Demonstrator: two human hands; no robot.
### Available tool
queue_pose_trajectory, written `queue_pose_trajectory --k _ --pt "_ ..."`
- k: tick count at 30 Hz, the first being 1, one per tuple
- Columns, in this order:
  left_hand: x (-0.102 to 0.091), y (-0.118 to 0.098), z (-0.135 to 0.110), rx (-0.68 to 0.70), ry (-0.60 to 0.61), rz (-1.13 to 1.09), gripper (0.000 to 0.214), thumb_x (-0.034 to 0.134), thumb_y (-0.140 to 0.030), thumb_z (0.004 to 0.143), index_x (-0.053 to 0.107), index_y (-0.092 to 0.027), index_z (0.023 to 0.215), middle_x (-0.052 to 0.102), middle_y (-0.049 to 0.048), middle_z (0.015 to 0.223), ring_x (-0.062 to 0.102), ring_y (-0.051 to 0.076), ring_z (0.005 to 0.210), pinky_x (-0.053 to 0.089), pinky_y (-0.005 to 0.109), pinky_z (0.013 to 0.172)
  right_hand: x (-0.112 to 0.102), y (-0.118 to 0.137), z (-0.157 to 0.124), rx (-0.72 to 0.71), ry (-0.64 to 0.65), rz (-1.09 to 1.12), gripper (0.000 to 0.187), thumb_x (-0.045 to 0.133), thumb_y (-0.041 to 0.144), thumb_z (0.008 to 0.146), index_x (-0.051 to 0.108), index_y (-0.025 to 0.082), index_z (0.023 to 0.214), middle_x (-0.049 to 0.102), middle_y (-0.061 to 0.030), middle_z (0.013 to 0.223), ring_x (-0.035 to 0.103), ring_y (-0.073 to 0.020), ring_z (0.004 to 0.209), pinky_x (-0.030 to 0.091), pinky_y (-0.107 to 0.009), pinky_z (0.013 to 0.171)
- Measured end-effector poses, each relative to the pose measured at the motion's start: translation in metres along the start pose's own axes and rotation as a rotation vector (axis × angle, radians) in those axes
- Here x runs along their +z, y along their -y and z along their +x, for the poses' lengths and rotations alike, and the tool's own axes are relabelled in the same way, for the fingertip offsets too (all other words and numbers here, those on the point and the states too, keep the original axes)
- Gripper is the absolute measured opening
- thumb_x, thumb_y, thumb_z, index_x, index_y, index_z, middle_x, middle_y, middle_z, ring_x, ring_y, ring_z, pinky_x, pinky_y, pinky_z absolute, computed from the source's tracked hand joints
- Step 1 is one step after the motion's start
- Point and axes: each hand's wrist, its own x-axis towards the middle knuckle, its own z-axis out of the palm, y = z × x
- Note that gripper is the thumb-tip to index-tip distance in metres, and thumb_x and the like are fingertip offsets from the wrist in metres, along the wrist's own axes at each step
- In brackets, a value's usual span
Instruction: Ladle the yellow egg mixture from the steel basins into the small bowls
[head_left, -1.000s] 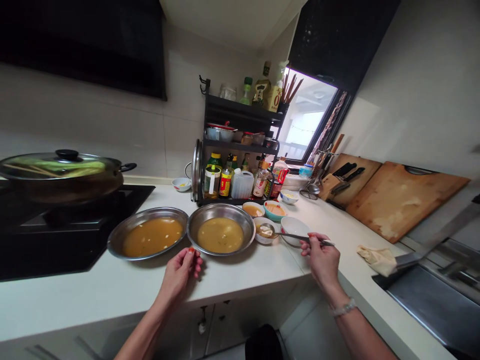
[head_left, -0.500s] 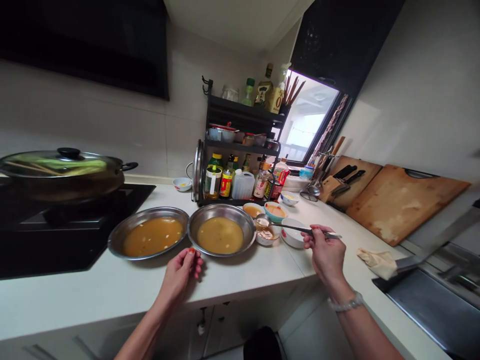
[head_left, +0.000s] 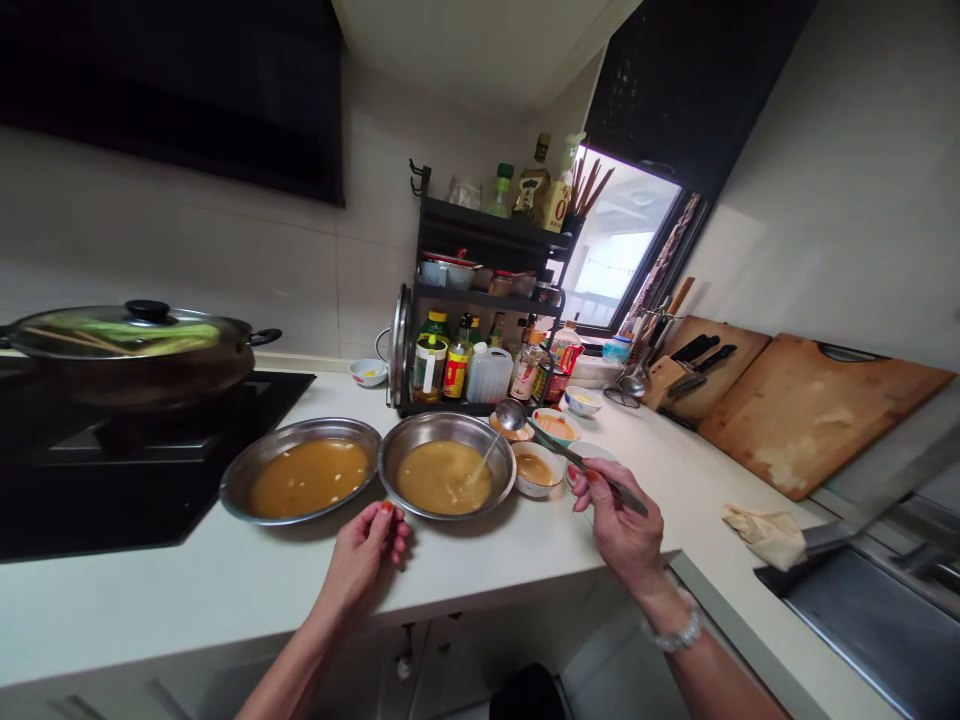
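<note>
My right hand (head_left: 621, 522) grips the handle of a metal ladle (head_left: 512, 415) whose tilted bowl hangs above the right steel basin (head_left: 448, 476). A thin stream of sauce runs from it into the yellow-brown liquid. My left hand (head_left: 367, 552) rests on the white counter (head_left: 187, 590) just in front of that basin, fingers curled with a red nail showing, holding nothing I can make out. A second steel basin (head_left: 300, 480) of brown liquid sits to its left. A small white bowl (head_left: 536, 470) of brown sauce stands right of the basins.
A lidded wok (head_left: 127, 350) with greens sits on the black stove (head_left: 150, 440) at left. A black rack (head_left: 480, 300) of bottles stands behind the basins, with small bowls (head_left: 555, 425) near it. Cutting boards (head_left: 810, 410), knives (head_left: 694, 355), a cloth (head_left: 765, 530) and a sink (head_left: 877, 610) lie right.
My right hand lifted the ladle out of the small white bowl, carried it left and tipped it over the right basin, where it now pours. My left hand stayed put.
</note>
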Motion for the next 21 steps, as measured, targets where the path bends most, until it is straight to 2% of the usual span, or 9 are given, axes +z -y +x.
queue_pose_trajectory --k 3,8,14,21 --pt "0.000 0.000 0.000 0.005 -0.008 0.010 0.048 0.074 -0.058 0.060 0.061 -0.014 0.072 0.061 0.0019 0.061 0.052 0.010 0.048 0.040 0.022 0.043 -0.011 -0.008 -0.002 0.024 -0.037 -0.078 0.019 0.060 0.038 0.085 0.066 0.022 0.094 0.062 -0.0001 0.069 0.058 -0.0135 0.051 0.052 -0.029 0.049" --pt "-0.002 0.003 0.001 0.010 -0.003 0.017 0.047 0.073 -0.058 0.061 0.062 -0.014 0.073 0.062 0.0022 0.061 0.052 0.010 0.048 0.040 0.021 0.043 -0.026 -0.029 -0.009 0.165 -0.061 -0.180 0.026 0.062 0.045 0.081 0.065 0.021 0.091 0.061 0.0013 0.061 0.057 -0.0142 0.047 0.050 -0.026 0.042" --pt "-0.001 0.000 0.001 0.007 -0.007 0.031 0.047 0.073 -0.058 0.061 0.062 -0.014 0.071 0.061 0.0017 0.060 0.052 0.010 0.048 0.040 0.022 0.043 -0.028 -0.044 -0.014 0.282 -0.066 -0.154 0.032 0.063 0.050 0.077 0.064 0.020 0.088 0.060 0.0024 0.055 0.054 -0.0134 0.040 0.047 -0.026 0.040" --pt "-0.001 0.000 0.000 -0.020 -0.012 0.001 0.052 0.076 -0.062 0.057 0.062 -0.014 0.072 0.062 0.0009 0.059 0.051 0.009 0.048 0.040 0.021 0.044 -0.036 -0.059 -0.005 0.452 -0.291 -0.054 0.032 0.067 0.048 0.072 0.060 0.019 0.083 0.060 0.0017 0.048 0.058 -0.0170 0.040 0.046 -0.026 0.038"
